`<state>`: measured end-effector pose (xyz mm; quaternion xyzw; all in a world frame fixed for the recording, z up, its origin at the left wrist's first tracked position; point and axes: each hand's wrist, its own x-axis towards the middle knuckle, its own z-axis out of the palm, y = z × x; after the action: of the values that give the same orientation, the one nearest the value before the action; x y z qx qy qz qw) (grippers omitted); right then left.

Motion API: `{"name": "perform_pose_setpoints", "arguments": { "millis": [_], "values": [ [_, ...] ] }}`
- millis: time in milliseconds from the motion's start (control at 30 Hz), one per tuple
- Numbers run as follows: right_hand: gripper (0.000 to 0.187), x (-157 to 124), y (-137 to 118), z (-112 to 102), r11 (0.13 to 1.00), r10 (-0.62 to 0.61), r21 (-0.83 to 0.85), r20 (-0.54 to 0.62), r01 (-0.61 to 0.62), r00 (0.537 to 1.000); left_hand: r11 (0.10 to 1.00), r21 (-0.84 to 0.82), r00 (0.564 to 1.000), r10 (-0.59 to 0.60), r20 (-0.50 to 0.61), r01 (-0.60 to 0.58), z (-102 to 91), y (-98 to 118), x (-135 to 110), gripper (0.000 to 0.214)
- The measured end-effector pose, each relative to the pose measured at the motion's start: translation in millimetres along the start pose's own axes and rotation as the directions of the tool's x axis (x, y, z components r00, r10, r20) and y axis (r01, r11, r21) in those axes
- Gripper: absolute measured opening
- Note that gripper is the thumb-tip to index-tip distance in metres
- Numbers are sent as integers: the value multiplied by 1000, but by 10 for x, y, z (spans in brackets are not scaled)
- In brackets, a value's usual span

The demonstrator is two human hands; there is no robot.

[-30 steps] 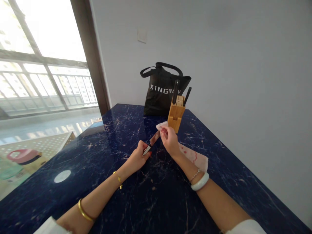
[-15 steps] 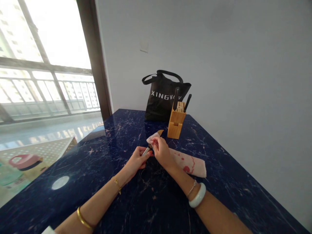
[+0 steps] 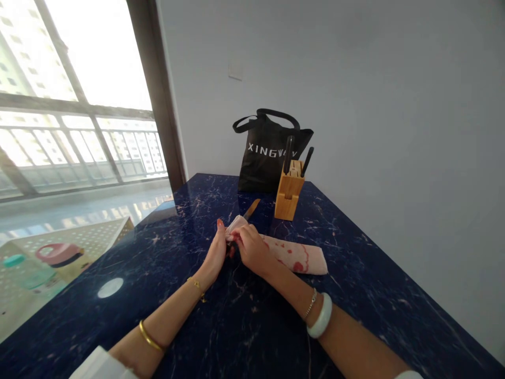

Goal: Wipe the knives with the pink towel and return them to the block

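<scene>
A knife (image 3: 252, 208) points away from me, its blade tip showing beyond a pink-and-white towel (image 3: 302, 258). My left hand (image 3: 215, 257) is closed around the knife's handle, mostly hidden, with the thumb raised. My right hand (image 3: 252, 251) pinches one end of the towel against the knife near the base of the blade. The rest of the towel lies folded on the dark blue table to the right, showing a red print. Behind the hands stands a wooden knife block (image 3: 287, 202) with two black-handled tools in it.
A black tote bag (image 3: 260, 168) stands behind the knife block near the wall. The dark blue marbled table (image 3: 244, 326) runs out ahead. At left are a perforated cream basket (image 3: 98, 231), a pink-lidded bottle (image 3: 59, 253) and a round white spot (image 3: 110, 288) on the tabletop.
My left thumb has lifted, and the left hand has turned more upright around the handle. The towel has shifted toward the handle, and more of the blade shows. The view has moved slightly.
</scene>
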<state>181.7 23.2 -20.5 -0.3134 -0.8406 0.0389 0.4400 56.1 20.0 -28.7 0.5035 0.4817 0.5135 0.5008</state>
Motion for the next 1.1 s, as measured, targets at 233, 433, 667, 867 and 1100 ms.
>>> {"name": "perform_pose_setpoints", "arguments": {
  "millis": [233,433,667,867,1100],
  "values": [
    [18,14,6,-69,1000,29,-7,-81,-30,996,986,-166,999,3,-48,-11,24,116,-104,61],
    [20,-38,-147,28,997,-74,-10,33,75,997,796,-585,935,-310,-175,154,16,116,-64,40],
    [20,21,-130,-9,999,-48,-20,-46,48,998,668,-732,952,-292,-90,136,33,121,28,25],
    [17,-35,-174,78,997,-65,40,38,64,997,584,-776,952,-300,66,238,-42,152,11,38],
    [19,-44,-213,92,996,-92,14,60,91,994,606,-766,968,-239,81,214,-65,229,9,39]
  ]
}}
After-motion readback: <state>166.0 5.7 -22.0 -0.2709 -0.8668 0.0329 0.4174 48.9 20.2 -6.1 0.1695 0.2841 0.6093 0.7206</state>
